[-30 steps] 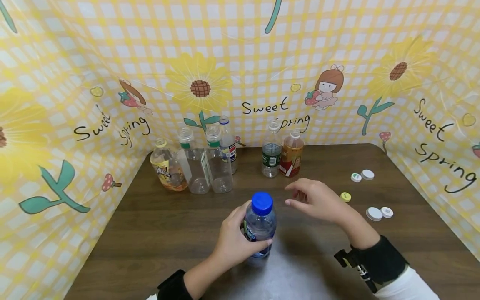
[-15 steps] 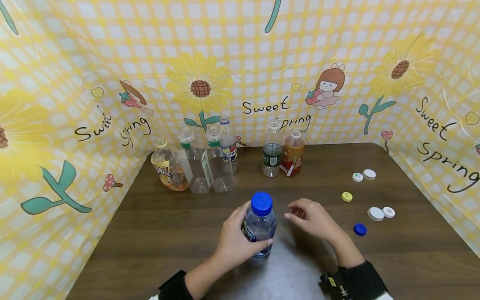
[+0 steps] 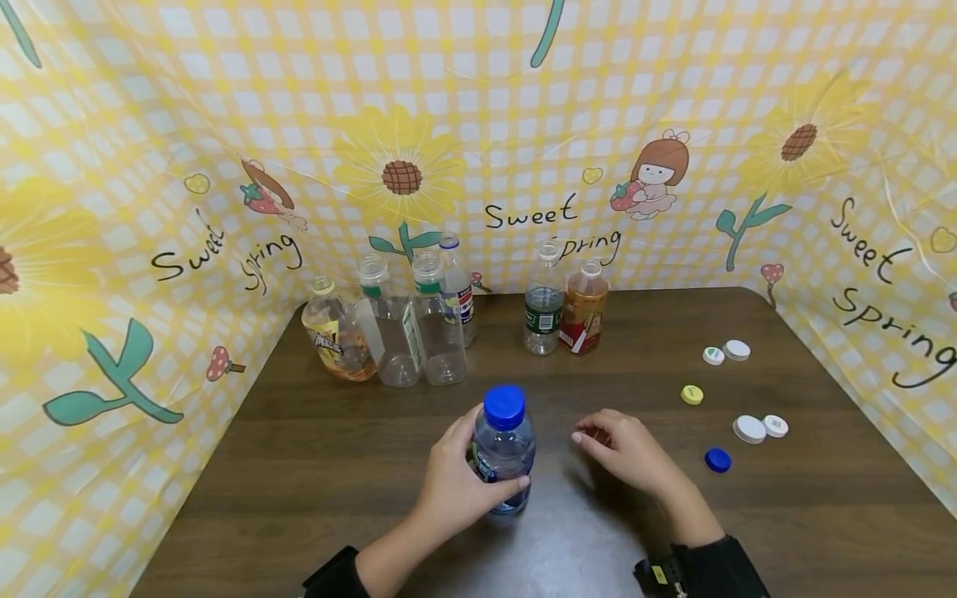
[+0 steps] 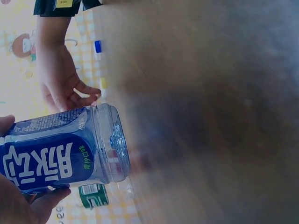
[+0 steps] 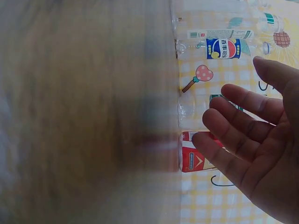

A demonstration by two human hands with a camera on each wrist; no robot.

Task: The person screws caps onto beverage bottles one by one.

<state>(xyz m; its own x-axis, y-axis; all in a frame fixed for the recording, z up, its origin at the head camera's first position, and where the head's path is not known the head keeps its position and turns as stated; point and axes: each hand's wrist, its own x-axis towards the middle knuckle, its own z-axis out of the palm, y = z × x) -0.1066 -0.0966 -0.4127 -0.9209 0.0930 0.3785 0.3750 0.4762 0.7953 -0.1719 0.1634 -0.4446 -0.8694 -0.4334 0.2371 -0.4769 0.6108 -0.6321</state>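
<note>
Head cam's bright and pretty crisp, whitish glare on the dark brown wood-grain table (image 3: 553, 556) plus a soft shadow by the bare right hand (image 3: 622, 453). Both wrist cams look way dimmer, table smeared to mush, yellow-and-white checked cloth (image 4: 119, 212) kinda pale.

Yel. check cloth (image 3: 508, 133) w/ flower prints (image 3: 402, 178) behind dk brn tbl (image 3: 314, 465)

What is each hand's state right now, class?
Left hand: holding the blue-capped plastic bottle.
Right hand: open, fingers loosely bent, holding nothing.
</note>
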